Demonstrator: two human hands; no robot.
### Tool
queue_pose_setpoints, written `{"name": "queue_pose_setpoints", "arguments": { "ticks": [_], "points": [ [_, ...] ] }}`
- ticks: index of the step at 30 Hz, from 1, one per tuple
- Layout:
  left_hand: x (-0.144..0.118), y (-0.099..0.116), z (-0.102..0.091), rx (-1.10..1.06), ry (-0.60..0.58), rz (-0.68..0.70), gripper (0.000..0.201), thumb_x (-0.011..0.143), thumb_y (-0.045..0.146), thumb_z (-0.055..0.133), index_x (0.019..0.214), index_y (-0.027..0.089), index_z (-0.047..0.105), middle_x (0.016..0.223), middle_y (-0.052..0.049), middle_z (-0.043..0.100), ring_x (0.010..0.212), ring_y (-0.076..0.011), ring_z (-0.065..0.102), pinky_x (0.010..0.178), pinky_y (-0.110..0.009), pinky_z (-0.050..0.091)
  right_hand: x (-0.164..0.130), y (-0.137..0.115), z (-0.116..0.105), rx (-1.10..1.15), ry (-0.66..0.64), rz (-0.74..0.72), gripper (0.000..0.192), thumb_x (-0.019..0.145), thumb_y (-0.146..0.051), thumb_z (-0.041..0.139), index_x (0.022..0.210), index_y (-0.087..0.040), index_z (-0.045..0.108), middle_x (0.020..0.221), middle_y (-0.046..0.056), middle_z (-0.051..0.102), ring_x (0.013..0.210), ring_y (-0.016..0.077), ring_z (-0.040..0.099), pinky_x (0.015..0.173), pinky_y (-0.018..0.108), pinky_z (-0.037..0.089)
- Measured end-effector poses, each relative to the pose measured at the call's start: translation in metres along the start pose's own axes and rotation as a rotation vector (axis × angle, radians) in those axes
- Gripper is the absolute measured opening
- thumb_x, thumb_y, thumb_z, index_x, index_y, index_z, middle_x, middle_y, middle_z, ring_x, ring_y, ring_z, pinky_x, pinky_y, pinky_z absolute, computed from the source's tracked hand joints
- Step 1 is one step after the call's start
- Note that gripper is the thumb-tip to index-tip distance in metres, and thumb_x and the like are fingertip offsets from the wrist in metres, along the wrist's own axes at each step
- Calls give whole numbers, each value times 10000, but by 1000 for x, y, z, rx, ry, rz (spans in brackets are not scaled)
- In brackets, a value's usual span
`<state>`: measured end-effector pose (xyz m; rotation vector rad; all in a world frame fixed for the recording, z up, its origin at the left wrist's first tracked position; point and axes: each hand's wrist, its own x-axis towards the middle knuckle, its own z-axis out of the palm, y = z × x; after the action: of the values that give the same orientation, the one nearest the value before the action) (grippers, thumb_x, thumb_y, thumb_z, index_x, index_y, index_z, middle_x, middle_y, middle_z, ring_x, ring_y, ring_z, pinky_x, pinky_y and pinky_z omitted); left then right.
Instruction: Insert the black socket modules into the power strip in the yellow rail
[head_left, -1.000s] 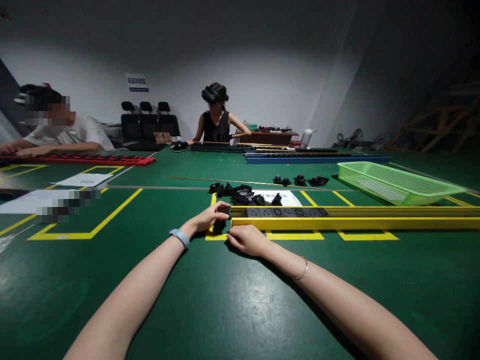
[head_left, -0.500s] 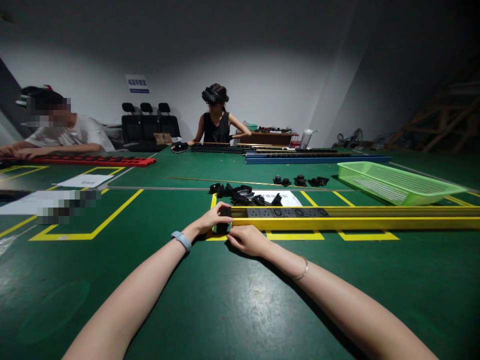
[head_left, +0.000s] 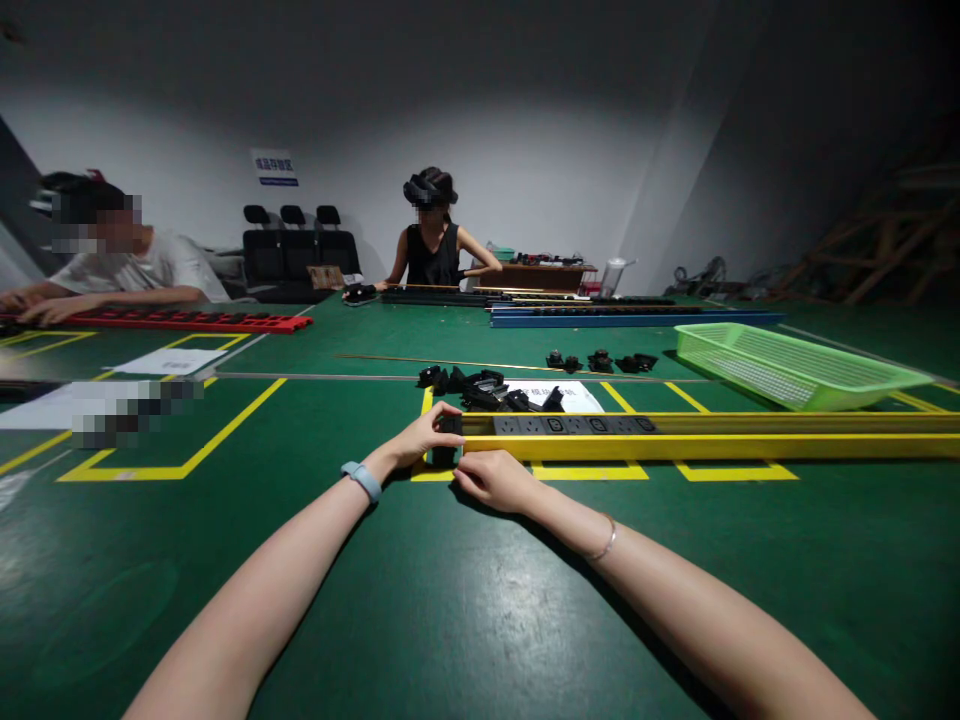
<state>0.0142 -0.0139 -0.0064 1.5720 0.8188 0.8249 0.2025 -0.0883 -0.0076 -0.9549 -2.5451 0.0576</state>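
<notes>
A long yellow rail [head_left: 712, 445] lies across the green table in front of me, with several black socket modules [head_left: 574, 425] seated in its left part. My left hand [head_left: 420, 438] pinches a small black end piece [head_left: 447, 440] at the rail's left end. My right hand [head_left: 495, 478] rests against the rail's front edge just right of that end, fingers curled on it. A heap of loose black parts [head_left: 487, 388] lies just behind the rail, beside a white paper sheet [head_left: 574, 395].
A green plastic basket [head_left: 787, 365] sits at the right rear. Blue and black rails [head_left: 637, 317] lie further back, a red rail [head_left: 187, 320] at left. Two other people work at the table's far side and left. Yellow tape lines mark the table [head_left: 450, 620].
My left hand has brought the black end piece up against the rail's left end. My right hand has stayed on the rail.
</notes>
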Motion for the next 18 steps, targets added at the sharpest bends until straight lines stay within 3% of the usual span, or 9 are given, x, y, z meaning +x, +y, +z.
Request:
{"name": "queue_pose_setpoints", "arguments": {
  "ticks": [18],
  "points": [
    [-4,2,4,11,56,50,617,596,320,810,1139,164,562,952,-39,632,883,-173,584,815,-310,443,0,0,0,-14,16,-7,235,926,-254,466,741,-168,580,722,25,644,607,109,527,592,234,308]
  ]
}}
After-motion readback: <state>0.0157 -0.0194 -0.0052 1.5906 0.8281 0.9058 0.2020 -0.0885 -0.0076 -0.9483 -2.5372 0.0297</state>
